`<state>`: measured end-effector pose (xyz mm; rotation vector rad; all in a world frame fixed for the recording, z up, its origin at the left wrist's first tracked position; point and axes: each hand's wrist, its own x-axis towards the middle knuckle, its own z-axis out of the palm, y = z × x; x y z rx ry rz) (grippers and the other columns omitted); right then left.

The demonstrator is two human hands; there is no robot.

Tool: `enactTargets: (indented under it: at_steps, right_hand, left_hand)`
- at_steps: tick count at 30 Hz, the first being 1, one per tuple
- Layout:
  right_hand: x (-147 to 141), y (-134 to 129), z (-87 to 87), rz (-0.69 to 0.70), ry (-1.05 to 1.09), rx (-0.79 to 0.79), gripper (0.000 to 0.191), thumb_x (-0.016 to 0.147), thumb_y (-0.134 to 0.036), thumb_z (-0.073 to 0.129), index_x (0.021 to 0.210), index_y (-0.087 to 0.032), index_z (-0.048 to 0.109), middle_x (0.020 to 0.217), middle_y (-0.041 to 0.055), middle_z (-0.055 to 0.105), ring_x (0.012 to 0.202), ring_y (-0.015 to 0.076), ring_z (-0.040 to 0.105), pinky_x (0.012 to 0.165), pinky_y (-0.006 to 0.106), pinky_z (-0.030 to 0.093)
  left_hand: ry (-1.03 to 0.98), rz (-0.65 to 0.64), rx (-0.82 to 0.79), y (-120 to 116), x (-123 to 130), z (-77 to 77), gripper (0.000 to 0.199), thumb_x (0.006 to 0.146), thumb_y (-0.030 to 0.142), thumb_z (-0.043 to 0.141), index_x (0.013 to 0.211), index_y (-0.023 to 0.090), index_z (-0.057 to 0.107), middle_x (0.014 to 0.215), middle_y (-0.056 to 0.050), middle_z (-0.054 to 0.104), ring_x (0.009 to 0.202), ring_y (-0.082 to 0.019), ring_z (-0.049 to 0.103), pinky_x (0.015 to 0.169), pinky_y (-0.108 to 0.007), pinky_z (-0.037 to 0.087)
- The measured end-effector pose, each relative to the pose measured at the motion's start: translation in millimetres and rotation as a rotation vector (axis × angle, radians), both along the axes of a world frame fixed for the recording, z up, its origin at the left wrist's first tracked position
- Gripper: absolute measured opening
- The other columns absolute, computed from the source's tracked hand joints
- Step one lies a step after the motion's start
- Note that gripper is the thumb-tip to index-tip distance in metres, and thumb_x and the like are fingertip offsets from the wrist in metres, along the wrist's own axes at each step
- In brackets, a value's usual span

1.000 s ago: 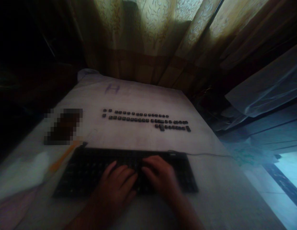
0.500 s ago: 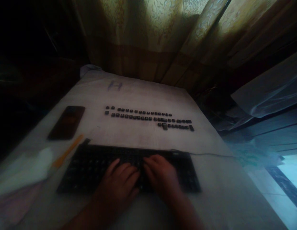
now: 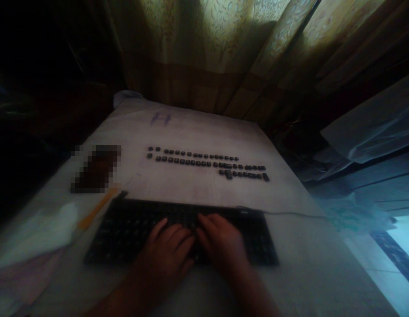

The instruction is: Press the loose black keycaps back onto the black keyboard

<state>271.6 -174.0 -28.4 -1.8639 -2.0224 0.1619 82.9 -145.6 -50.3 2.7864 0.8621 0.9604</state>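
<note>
A black keyboard (image 3: 125, 224) lies on the white-covered table, with a dark upper bar and a cable leaving its back right. My left hand (image 3: 171, 246) rests on the middle of it, fingers stretched and partly spread over the keys. Close beside it, my right hand (image 3: 224, 242) bends toward the same spot, its fingers drawn together over the keys. Whatever lies between those right fingertips is too dark and blurred to tell. Beyond the keyboard, loose black keycaps (image 3: 184, 161) stand in rows, with larger ones toward the right end.
An orange-handled tool (image 3: 97, 209) lies left of the keyboard, near a crumpled white and pink cloth (image 3: 52, 233). Behind it is a dark pixelated object (image 3: 97, 169). The cable (image 3: 297, 214) runs right across the table. Patterned curtains (image 3: 220, 35) hang behind.
The whole view has shifted slightly, so the table and its things sit a little further right. Both hands stay on the keyboard with almost the same pose.
</note>
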Motion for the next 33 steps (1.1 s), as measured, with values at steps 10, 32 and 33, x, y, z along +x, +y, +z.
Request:
enactTargets:
  at_steps: [10, 32, 33]
  right_hand:
    - [-2.6, 0.3, 2.4, -0.023, -0.034, -0.019, 0.024, 0.089, -0.017, 0.058, 0.108, -0.02, 0.073, 0.093, 0.0099, 0.073, 0.081, 0.0227, 0.068, 0.072, 0.031, 0.052]
    - [12.5, -4.6, 1.6, -0.01, 0.375, -0.007, 0.024, 0.082, -0.012, 0.059, 0.099, -0.019, 0.074, 0.096, 0.01, 0.076, 0.09, 0.0252, 0.071, 0.082, 0.04, 0.058]
    - [11.1, -3.6, 2.3, 0.007, 0.375, -0.009, 0.024, 0.082, -0.01, 0.059, 0.098, -0.019, 0.074, 0.096, 0.0099, 0.076, 0.09, 0.0252, 0.071, 0.083, 0.04, 0.058]
  left_hand:
    - [-0.016, -0.005, -0.004, 0.0, 0.6, 4.2, 0.029, 0.1, 0.025, 0.042, 0.113, 0.02, 0.067, 0.106, -0.005, 0.072, 0.106, -0.022, 0.061, 0.115, -0.046, 0.026]
    - [-0.003, -0.018, -0.014, -0.1, -0.2, 2.7, 0.027, 0.101, 0.026, 0.044, 0.114, 0.019, 0.067, 0.11, -0.005, 0.071, 0.108, -0.022, 0.06, 0.116, -0.046, 0.024]
    - [-0.006, -0.016, -0.007, 0.0, 0.1, 3.4, 0.027, 0.101, 0.025, 0.043, 0.113, 0.019, 0.067, 0.109, -0.005, 0.071, 0.107, -0.022, 0.06, 0.116, -0.046, 0.024]
